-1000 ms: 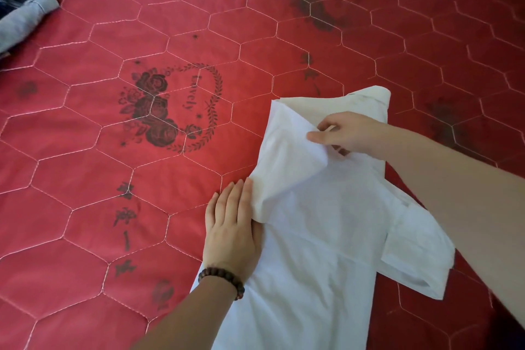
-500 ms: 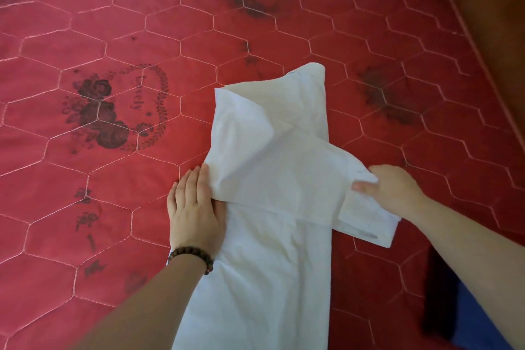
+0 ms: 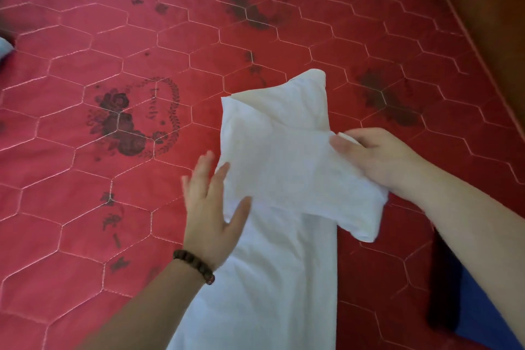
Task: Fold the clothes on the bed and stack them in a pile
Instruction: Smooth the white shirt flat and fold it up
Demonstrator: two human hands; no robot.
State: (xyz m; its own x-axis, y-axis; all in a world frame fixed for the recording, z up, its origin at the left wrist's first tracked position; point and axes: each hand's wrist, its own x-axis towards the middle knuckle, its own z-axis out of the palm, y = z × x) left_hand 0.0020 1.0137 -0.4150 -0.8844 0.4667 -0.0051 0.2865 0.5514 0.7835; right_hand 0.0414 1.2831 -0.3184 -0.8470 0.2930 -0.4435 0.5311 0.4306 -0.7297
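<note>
A red quilted bed cover (image 3: 119, 45), stitched in a pale hexagon pattern and printed with dark floral motifs, fills most of the frame. A dark rose wreath print (image 3: 133, 119) is seen at centre left. A brown wooden edge (image 3: 494, 8) runs diagonally down the upper right corner.

A white shirt (image 3: 272, 264) is laid on the cover from the centre of the frame down to the bottom edge. Its body is narrowed to a long strip, and its upper part is folded across itself, with one sleeve (image 3: 360, 216) projecting toward the right.

The left hand (image 3: 213, 213) is placed at the left edge of the shirt, below centre. Its fingers are straight and spread; the thumb lies on the fabric, and the fingertips are blurred. Nothing is gripped by it. A dark beaded bracelet (image 3: 194, 264) is worn on the left wrist.

The right hand (image 3: 377, 159) is located at centre right, at the right edge of the folded upper part. Its fingers are curled, and the white fabric is pinched between thumb and fingers.

A blue cloth (image 3: 480, 310) with a black cloth (image 3: 443, 287) beside it is partly visible at the lower right, below the right forearm; what garments these are cannot be determined. A small pale blue corner of fabric (image 3: 5, 47) is seen at the left edge of the frame, well apart from the shirt.
</note>
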